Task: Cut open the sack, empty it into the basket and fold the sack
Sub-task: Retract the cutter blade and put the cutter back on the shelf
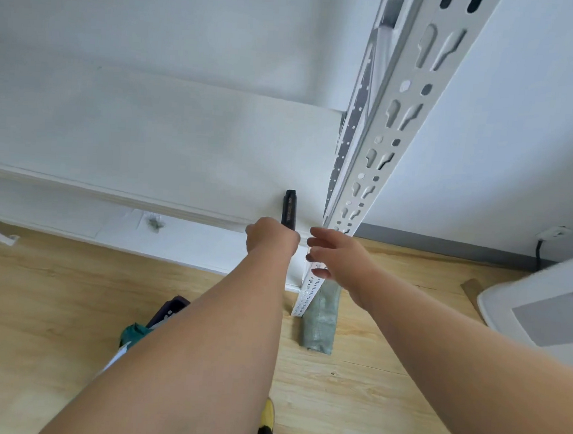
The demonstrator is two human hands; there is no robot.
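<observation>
Two hands are reaching toward the shelf [147,146]: left hand [272,236] gripping a black knife [289,208], right hand [338,257] hovering, fingers spread wide.

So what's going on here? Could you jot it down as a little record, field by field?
left hand: left hand grips a black utility knife, its tip over the white shelf board
right hand: right hand open, fingers spread beside the perforated shelf post
sack: grey-green folded sack lies on the wooden floor at the post's foot
basket: not in view
</observation>
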